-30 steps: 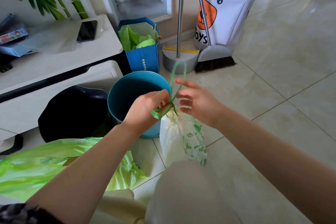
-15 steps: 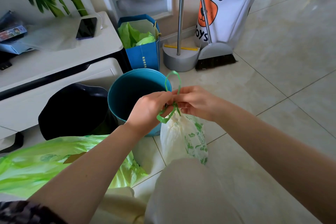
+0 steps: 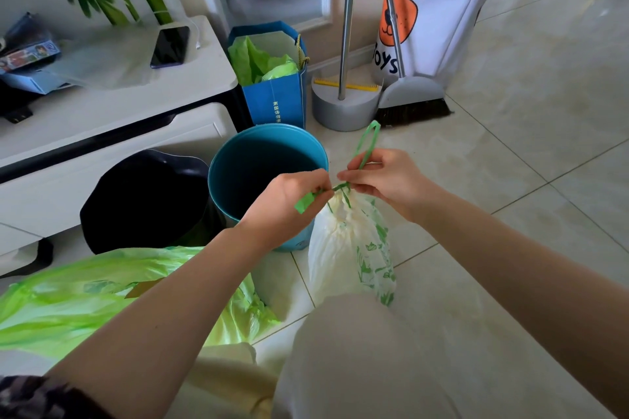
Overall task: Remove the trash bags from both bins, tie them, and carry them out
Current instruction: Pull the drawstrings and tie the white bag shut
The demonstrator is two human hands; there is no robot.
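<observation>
— Two hands meet at centre frame: the left hand point(image 3: 289, 201) pinches one green drawstring point(image 3: 366, 143) end, the right hand point(image 3: 384, 180) pinches the loop beside it, right over the gathered neck of the white trash bag point(image 3: 350, 248).

— Where does the bag sit?

— Low centre, on the floor tiles just right of the blue bin point(image 3: 265, 177); the black bin point(image 3: 146, 201) is at left, and a green bag point(image 3: 85, 296) lies lower left.

— How would it handle?

— Thin, soft film, likely light and slippery; it sags rather than stands. I'd hold it by the drawstring or the bunched neck, since the sides could tear.
</observation>
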